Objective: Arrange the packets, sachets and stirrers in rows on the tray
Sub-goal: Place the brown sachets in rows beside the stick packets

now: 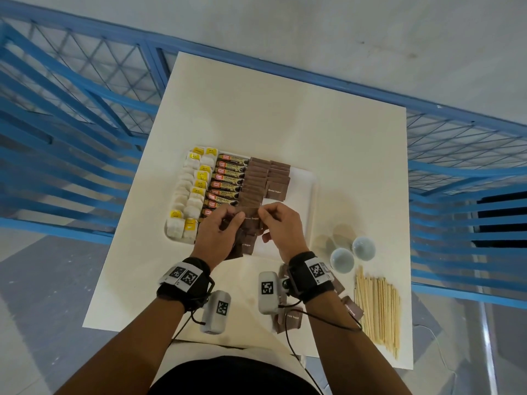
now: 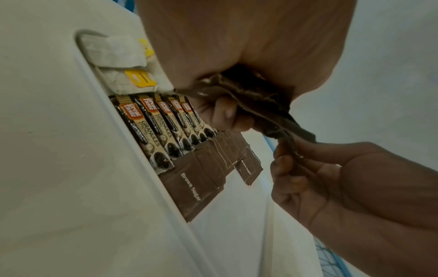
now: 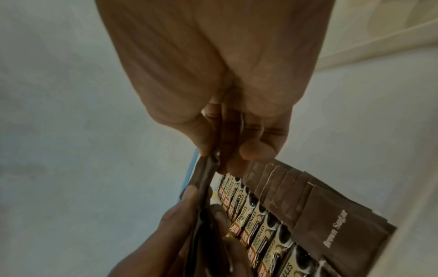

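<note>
The left hand (image 1: 218, 238) grips a bunch of sugar packets (image 2: 258, 105) above the tray (image 1: 302, 178). The right hand (image 1: 281, 226) pinches the top one. If it pulls too fast, the others may slip out and knock the neat rows (image 1: 256, 183) crooked. Both hands hover close together.

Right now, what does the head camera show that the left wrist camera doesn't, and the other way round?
Only the head view shows the bundle of pale wooden stirrers and two small white bowls on the cream table, off the tray.

Only the left wrist view shows, from beneath, the left hand gripping a crumpled bunch of brown sugar sachets.

Both show the white tray with rows of teabags, coffee granule sticks and brown sachets, and the right hand pinching one sachet from the bunch.
</note>
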Tool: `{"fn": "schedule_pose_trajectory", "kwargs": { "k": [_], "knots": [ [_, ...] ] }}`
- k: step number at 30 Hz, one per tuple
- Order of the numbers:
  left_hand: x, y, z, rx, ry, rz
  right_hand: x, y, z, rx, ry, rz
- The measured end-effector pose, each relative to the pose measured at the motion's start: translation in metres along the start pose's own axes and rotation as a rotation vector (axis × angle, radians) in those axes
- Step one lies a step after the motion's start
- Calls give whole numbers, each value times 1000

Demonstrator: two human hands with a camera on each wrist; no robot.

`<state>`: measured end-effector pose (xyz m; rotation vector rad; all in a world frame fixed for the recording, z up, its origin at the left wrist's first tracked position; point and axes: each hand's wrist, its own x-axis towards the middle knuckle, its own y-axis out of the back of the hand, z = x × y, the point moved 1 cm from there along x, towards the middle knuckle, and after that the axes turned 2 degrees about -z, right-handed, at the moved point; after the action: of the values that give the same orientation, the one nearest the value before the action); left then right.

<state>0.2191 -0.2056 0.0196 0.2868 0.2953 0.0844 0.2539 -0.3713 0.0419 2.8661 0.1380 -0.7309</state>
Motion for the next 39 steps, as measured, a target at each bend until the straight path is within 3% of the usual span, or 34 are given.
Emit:
{"fn": "schedule_pose_trajectory", "kwargs": {
  "k": [6, 12, 20, 25, 35, 39],
  "knots": [
    [1, 1, -1, 12, -71, -29, 0, -5, -4, 8, -16, -36],
    [5, -3, 5, -25, 58, -13, 1, -6, 0, -77, 69, 25],
    [8, 0, 13, 38, -1, -10, 0, 2, 1, -92, 41, -83],
    [6, -1, 10, -86, 117, -96, 2, 7, 0, -54, 54, -8],
    [10, 1, 1, 52, 49, -128, 11, 11, 11, -191, 40, -88],
    [13, 1, -4, 54, 89, -98, 20, 14, 12, -139, 15, -78]
  ]
}}
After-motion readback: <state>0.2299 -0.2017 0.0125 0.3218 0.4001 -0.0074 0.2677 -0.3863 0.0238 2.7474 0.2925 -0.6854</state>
